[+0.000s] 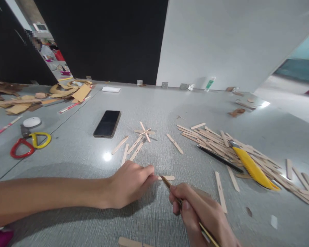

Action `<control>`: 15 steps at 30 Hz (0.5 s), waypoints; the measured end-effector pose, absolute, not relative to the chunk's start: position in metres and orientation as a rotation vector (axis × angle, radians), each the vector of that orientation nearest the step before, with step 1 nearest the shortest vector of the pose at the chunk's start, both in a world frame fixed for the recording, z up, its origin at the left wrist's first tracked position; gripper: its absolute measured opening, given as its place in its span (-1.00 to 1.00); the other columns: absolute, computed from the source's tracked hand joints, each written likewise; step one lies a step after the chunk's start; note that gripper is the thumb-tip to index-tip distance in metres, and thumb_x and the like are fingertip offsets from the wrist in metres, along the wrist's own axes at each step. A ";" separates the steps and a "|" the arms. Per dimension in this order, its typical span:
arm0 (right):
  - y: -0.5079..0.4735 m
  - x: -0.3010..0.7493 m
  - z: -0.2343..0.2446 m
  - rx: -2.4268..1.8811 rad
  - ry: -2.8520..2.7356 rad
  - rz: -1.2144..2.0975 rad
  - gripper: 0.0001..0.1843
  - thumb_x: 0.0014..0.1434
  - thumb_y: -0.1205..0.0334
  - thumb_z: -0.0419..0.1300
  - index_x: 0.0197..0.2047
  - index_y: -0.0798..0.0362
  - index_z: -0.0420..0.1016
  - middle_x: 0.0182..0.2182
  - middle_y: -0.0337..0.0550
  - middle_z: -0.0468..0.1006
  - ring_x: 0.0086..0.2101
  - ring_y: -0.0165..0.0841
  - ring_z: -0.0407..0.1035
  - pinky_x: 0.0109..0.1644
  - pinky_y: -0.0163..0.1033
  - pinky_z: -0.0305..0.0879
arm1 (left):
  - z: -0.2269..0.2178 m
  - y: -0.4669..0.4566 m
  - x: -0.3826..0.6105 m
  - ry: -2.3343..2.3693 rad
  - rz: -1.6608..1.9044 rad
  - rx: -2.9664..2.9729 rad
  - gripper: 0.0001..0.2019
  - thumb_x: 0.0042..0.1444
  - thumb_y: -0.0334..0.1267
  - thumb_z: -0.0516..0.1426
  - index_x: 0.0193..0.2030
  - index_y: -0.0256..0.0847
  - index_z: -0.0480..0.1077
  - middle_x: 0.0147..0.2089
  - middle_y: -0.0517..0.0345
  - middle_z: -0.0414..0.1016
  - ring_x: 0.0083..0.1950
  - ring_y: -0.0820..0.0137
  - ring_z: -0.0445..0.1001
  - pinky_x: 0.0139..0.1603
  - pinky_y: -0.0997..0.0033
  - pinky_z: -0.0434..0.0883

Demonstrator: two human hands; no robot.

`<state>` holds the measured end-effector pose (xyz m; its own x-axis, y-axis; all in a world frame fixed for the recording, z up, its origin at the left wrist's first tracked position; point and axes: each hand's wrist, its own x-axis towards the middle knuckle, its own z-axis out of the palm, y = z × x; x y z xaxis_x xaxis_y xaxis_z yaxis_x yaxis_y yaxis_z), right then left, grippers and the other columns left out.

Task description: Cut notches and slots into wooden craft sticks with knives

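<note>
My left hand [134,183] is closed in a pinch at one end of a wooden craft stick [170,178], which lies across in front of me. In my right hand [195,209] is a slim gold-coloured pointed tool [166,181], gripped like a pen. Its tip touches or hovers just over the stick, close to my left fingertips; I cannot tell which. Beyond my left hand lie several loose sticks [119,145] and a small crossed star of sticks [145,131]. Another stick [174,143] rests apart, to the right of the star.
On the right is a pile of craft sticks [211,137] with a black pen [218,157] and a yellow-handled cutter [252,166]. A phone [107,124], scissors [31,142], a white mouse [32,122] and cardboard scraps [67,91] lie left. Upright panels [113,37] border the far edge.
</note>
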<state>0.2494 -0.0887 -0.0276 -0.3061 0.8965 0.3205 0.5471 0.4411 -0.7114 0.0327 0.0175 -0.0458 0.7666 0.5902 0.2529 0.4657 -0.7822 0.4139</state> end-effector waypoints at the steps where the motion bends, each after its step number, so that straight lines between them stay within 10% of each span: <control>1: -0.088 0.249 -0.028 -1.196 -2.022 0.604 -0.78 0.47 0.37 -0.13 -0.16 -0.06 0.26 -0.40 -0.26 0.41 -0.49 -0.39 0.34 -0.41 -0.26 0.29 | -0.047 0.018 0.033 0.794 0.526 2.649 -0.58 0.54 -0.14 -0.14 -0.31 -0.19 0.35 -0.58 0.30 0.31 -0.59 0.44 0.29 -0.50 0.43 0.11; 15: -0.093 0.262 -0.004 -1.287 -2.127 0.677 -0.72 0.39 0.35 0.15 0.11 -0.13 0.37 -0.32 -0.26 0.62 -0.38 -0.35 0.58 -0.28 -0.31 0.54 | -0.037 0.018 0.029 0.788 0.394 2.685 -0.65 0.55 -0.21 -0.17 -0.17 -0.22 0.35 -0.54 0.30 0.32 -0.56 0.40 0.30 -0.44 0.34 0.13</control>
